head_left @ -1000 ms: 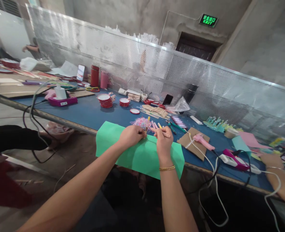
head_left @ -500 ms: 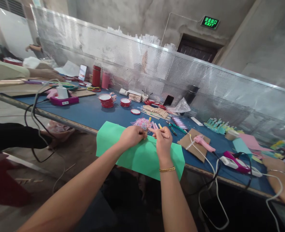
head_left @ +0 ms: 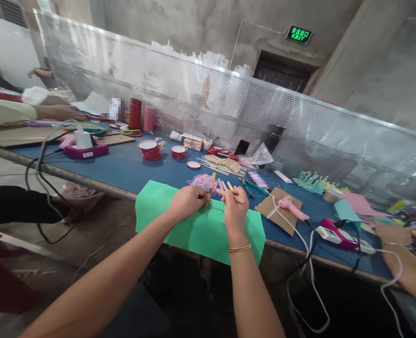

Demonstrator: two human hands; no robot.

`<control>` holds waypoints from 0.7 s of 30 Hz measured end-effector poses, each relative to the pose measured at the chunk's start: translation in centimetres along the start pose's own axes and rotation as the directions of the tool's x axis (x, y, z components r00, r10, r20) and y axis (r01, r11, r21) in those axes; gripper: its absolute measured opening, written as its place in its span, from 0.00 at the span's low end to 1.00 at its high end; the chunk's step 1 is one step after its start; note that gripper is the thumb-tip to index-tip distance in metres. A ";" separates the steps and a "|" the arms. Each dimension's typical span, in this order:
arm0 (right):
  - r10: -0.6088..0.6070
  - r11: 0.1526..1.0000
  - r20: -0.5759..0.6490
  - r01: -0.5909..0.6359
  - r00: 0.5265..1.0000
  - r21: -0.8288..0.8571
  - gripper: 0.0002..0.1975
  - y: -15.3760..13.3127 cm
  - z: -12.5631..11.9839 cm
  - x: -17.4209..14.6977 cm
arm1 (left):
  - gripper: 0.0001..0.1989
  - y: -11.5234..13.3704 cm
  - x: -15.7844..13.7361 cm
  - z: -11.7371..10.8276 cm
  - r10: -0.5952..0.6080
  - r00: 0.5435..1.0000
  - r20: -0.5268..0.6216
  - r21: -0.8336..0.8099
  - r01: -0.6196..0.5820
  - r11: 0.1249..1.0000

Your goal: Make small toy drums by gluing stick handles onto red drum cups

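Note:
My left hand (head_left: 188,202) is closed, thumb and fingers pinching a thin stick with a yellow upper end (head_left: 212,179), which stands roughly upright. Close by on the right, my right hand (head_left: 235,206) has its fingers curled, with one pointing at the stick; what it holds, if anything, I cannot make out. Under both hands a green sheet (head_left: 155,204) drapes over the table's front edge. Just behind them lie a tangle of pink and blue thin loops (head_left: 203,180) and a few pale pink and yellow short rods (head_left: 222,184).
Wooden sticks (head_left: 225,163), pliers (head_left: 247,188) and red-rimmed white discs (head_left: 150,149) lie on the blue table (head_left: 119,171). A pink glue gun (head_left: 292,208) rests on cardboard (head_left: 264,206); its cable and a power strip (head_left: 338,233) are right. Co-workers' arms reach in at both sides (head_left: 56,111).
The view has shifted slightly, so everything sits a little further left. Both hands keep nearly the same pose around the stick.

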State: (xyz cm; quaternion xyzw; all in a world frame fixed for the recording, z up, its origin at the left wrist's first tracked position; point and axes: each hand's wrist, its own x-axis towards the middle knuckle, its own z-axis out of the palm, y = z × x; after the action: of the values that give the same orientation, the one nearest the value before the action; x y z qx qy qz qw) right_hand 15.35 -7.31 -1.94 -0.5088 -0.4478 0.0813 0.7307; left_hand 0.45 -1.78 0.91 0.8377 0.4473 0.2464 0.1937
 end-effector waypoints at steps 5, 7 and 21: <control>0.001 1.000 0.048 -0.001 0.999 0.008 0.12 -0.6 0.1 -0.2 | 0.10 -0.2 0.0 -0.1 0.029 1.000 -0.005 0.001 -0.029 1.000; 0.016 1.000 0.075 -0.017 0.997 0.009 0.12 -0.7 0.2 -0.2 | 0.10 -0.2 0.0 -0.1 0.040 0.999 -0.002 0.007 -0.040 0.999; 0.057 0.998 0.049 -0.059 0.997 0.036 0.13 -0.8 0.5 -0.7 | 0.10 -0.5 0.0 -0.5 0.058 0.998 0.031 -0.011 -0.058 0.998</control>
State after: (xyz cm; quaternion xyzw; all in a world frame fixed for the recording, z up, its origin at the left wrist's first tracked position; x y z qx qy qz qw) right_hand 14.31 -7.75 -1.62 -0.5058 -0.4486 0.1228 0.7265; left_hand -0.16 -1.46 0.99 0.8531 0.4184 0.2409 0.1977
